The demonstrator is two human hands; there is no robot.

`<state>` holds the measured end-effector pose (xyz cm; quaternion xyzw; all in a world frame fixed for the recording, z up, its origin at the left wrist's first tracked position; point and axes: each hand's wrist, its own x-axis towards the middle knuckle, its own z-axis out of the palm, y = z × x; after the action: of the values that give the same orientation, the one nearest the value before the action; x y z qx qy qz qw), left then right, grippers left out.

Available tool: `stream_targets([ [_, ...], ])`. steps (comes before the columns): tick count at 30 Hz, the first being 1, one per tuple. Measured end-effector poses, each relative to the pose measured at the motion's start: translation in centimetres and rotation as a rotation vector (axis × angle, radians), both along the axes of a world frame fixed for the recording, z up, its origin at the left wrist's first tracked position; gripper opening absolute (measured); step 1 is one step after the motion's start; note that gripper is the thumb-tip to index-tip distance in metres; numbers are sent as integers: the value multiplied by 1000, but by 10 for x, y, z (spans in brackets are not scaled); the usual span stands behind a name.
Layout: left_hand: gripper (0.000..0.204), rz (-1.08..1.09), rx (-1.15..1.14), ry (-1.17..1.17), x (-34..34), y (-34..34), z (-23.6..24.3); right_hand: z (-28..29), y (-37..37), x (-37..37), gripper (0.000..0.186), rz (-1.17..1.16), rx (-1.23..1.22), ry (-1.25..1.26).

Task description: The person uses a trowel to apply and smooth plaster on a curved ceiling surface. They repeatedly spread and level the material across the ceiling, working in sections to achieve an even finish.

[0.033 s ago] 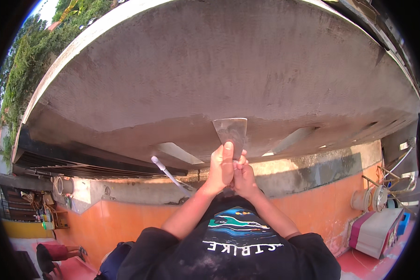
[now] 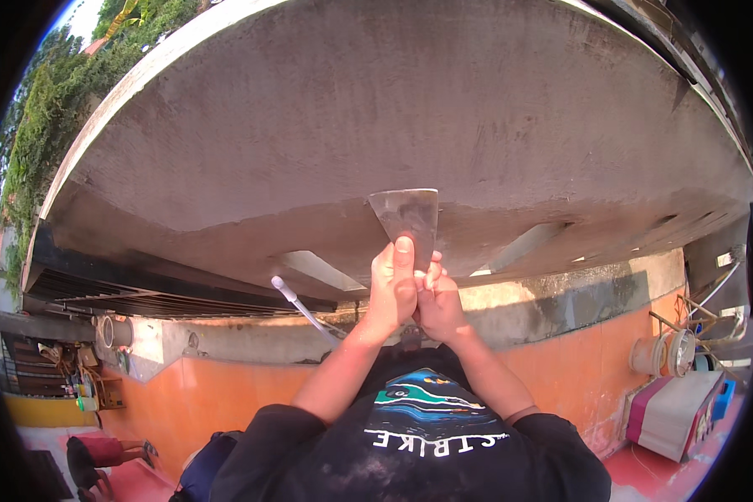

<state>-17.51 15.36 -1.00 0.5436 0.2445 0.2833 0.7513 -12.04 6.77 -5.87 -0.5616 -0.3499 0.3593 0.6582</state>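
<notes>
A scraper (image 2: 410,213) with a wide, flared metal blade is held upright in front of me, broad edge away from my body. My left hand (image 2: 391,289) is closed around its lower part, thumb laid along the blade. Close against it on the right, my right hand (image 2: 440,309) is also closed on the scraper, fingers curled; the handle is hidden inside both hands. Beyond the blade spreads a grey-brown plastered surface (image 2: 376,109). Whether the blade's edge touches this surface I cannot tell.
Left of my hands sticks up a pale rod (image 2: 289,295) with a rounded end. Slanted openings (image 2: 322,272) break the plaster's lower part. An orange wall (image 2: 251,385) runs behind me. A person (image 2: 96,456) is at lower left; buckets (image 2: 661,356) stand at right.
Both hands and the scraper have shifted a little away from my body and slightly to the left. My grip on it looks the same.
</notes>
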Motion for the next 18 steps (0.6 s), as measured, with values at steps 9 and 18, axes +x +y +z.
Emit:
stream_targets([
  [9,55,-79,-8,-41,-4,-7,36,39,-10,11,34,222,32,370],
  [18,54,-81,-85,172,-21,-1,-35,-28,-12,-24,34,104,-70,356],
])
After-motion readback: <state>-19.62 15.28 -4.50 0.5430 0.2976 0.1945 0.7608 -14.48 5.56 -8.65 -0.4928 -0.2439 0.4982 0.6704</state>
